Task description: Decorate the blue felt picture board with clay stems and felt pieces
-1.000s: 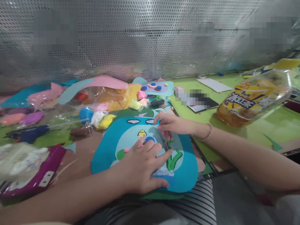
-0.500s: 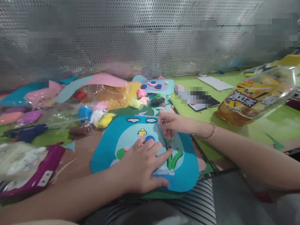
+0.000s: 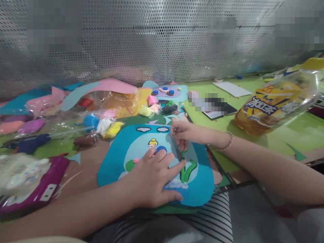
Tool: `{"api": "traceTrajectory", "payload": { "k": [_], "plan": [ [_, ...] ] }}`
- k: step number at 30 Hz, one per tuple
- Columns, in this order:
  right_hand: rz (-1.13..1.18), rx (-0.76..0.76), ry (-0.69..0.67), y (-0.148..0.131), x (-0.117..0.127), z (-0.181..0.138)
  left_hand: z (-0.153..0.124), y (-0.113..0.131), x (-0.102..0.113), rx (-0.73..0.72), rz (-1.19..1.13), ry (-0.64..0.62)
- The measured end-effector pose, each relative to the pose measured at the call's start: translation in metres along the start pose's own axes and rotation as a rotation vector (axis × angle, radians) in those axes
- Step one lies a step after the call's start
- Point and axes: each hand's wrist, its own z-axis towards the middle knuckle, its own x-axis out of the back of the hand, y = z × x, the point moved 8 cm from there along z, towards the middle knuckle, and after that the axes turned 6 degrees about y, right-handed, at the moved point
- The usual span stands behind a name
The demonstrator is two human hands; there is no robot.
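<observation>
A craft picture of blue card with a pale blue middle lies before me. My left hand rests spread on it, pressing it and covering part of the design. My right hand pinches a thin pinkish stick-like tool, whose tip meets the dark-edged green clay stem. A small clay figure with a yellow top and a green clay leaf with a pink flower show beside my left hand. Two dark-outlined pale cloud shapes sit along the upper edge.
Bags of coloured clay lie at the left, near a dark blue glue gun and a purple-edged pouch. A tilted bottle of iced tea is at the right. Behind are another clay picture and a perforated metal panel.
Both hands stay in nearly the same places on the picture. The view has shifted only very slightly.
</observation>
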Motion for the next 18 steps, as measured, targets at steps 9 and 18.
{"api": "traceTrajectory", "payload": {
  "k": [9,18],
  "plan": [
    [-0.059,-0.009,-0.021,-0.0022,0.0006,-0.0043,-0.0004,0.0011,-0.0005,-0.002,0.015,-0.004],
    [-0.089,0.015,-0.063,-0.0005,0.0007,-0.0039,0.0008,0.0018,0.0014,-0.014,0.023,0.018]
  ]
}}
